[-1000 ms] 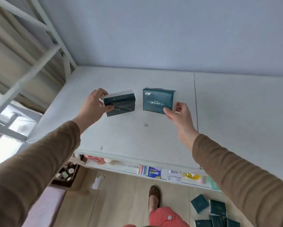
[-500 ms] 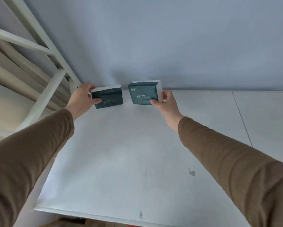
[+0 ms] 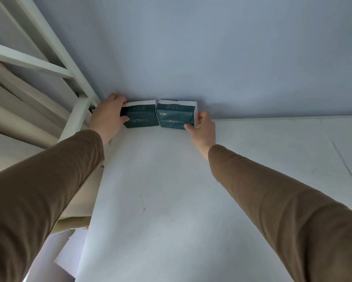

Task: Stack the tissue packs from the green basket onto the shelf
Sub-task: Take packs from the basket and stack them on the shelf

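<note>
Each of the hands is clamped on one pack, left hand (image 3: pixel 108 117) on left pack (image 3: pixel 140 117), right hand (image 3: pixel 204 127) on right pack (image 3: pixel 176 117), side by side at the shelf (image 3: pixel 171 200) back; presumably light, soft, slick-wrapped, so grip the ends.

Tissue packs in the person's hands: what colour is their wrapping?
Dark teal tissue packs with white ends, clearest in the head view.

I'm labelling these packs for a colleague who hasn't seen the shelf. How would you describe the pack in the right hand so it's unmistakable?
Follow the white shelf top back to the blue-grey wall; two dark green tissue packs sit side by side there. The right-hand pack is the one farther from the white frame, gripped by the right hand. Unlike the left pack, it shows a small logo at its upper left.
</note>
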Action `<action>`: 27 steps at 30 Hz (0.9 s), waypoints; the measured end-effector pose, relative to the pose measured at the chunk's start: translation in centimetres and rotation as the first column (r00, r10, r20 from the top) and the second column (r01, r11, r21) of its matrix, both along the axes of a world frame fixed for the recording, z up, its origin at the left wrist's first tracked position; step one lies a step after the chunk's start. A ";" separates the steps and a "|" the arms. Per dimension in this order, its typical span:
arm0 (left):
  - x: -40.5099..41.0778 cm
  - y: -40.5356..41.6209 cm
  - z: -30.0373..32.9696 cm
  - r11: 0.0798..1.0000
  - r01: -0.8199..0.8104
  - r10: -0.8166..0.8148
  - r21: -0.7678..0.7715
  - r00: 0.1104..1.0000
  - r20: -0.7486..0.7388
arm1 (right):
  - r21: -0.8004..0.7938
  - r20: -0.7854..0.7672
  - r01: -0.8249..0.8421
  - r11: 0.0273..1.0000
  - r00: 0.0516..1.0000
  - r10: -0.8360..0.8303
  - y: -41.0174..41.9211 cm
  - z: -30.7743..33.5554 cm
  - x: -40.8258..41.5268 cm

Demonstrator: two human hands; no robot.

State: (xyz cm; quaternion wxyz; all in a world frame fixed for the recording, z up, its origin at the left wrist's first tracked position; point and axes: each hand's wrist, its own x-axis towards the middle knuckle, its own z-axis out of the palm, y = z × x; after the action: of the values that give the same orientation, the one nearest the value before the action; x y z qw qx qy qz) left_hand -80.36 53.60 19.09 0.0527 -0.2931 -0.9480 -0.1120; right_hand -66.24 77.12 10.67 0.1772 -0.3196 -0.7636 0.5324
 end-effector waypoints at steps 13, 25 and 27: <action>4.6 1.4 -0.1 0.998 0.010 -0.024 -0.057 0.972 -0.235 | 0.257 0.155 -0.097 0.962 0.986 0.058 2.9 2.6 7.7; 31.0 20.2 -2.5 0.838 0.546 -0.546 0.021 0.836 0.053 | 0.666 0.344 -0.063 0.743 0.910 -0.231 12.8 4.3 39.8; 37.3 23.4 -2.3 0.793 0.609 -0.610 0.030 0.792 0.037 | 0.682 0.333 -0.030 0.731 0.902 -0.274 13.9 4.5 46.2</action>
State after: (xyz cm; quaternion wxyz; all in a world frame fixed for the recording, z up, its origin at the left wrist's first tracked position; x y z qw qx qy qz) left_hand -43.11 77.05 16.80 -0.0049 -0.5796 -0.8032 -0.1374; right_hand -20.06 91.07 15.13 0.1510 -0.3893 -0.8997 0.1276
